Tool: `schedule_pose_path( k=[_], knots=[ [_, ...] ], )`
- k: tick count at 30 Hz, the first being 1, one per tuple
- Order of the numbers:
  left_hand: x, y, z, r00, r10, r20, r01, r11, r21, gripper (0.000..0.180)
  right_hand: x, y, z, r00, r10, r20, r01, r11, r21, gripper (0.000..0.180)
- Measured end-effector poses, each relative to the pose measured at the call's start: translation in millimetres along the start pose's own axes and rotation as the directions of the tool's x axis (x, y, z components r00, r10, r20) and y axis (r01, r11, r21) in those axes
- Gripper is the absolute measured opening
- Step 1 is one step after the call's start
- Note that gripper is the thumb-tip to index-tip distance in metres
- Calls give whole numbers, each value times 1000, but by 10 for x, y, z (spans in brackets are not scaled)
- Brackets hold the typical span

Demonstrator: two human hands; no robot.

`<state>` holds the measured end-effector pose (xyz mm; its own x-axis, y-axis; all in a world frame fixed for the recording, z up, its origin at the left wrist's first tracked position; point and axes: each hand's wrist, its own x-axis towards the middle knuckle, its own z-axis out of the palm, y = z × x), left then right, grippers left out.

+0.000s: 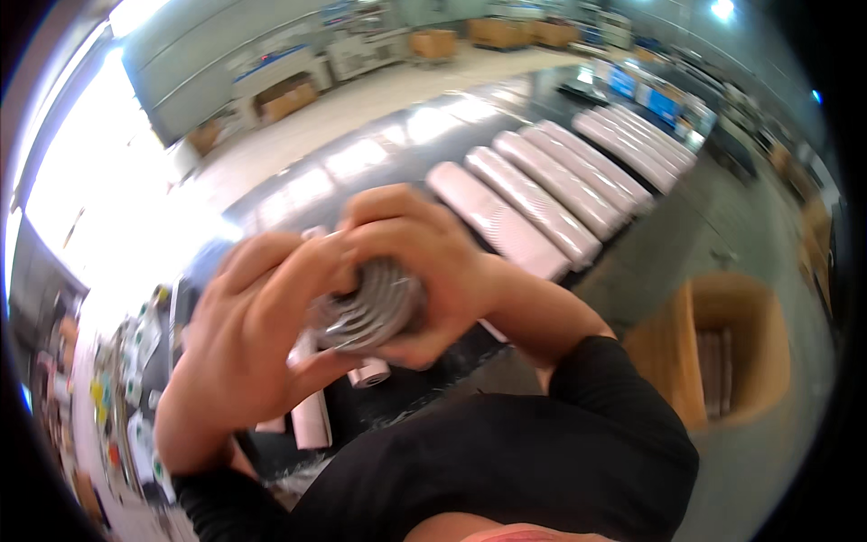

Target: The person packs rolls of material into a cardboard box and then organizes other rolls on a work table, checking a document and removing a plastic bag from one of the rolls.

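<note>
Close to the head camera I hold up a roll [370, 312] with a shiny grey, ringed end, blurred by motion. My left hand [239, 330] grips its left side, and my right hand [433, 262] curls over the top and right side, with the fingers of both hands meeting above it. The rest of the roll is hidden behind the hands. Beneath them, pink rolls [312, 420] lie on the dark table [406, 397], partly covered by my hands; one pink roll [370, 373] shows its hollow core.
Several film-wrapped pink rolls [533, 199] lie side by side across the table. An open cardboard box [655, 361] with rolls inside stands at the right. Blue packages [664, 107] sit at the table's far end. Machines and cartons [501, 33] line the far wall.
</note>
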<state>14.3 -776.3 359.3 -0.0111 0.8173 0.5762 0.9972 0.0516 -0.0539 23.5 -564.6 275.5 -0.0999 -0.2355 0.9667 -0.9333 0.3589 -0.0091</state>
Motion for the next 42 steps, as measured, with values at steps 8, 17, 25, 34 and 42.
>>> schedule_pose_path(
  k=[8,17,25,34,42],
  knots=[
    [35,142,29,989,-113,94,99,986,135,66,-14,14,-20,999,19,33,-15,994,-106,59],
    [-117,79,-123,945,-254,203,218,958,185,73,13,30,129,999,-12,-33,4,977,-213,62],
    [34,36,-95,861,-463,211,473,881,6,80,-49,69,264,981,93,-172,-142,943,-301,85],
    [71,-434,63,729,-663,170,677,661,-322,95,-57,-13,292,973,157,-171,-214,892,-399,82],
    [139,-642,-189,959,72,273,-37,991,-131,53,333,498,-260,965,-191,180,188,981,37,31]
  ],
)
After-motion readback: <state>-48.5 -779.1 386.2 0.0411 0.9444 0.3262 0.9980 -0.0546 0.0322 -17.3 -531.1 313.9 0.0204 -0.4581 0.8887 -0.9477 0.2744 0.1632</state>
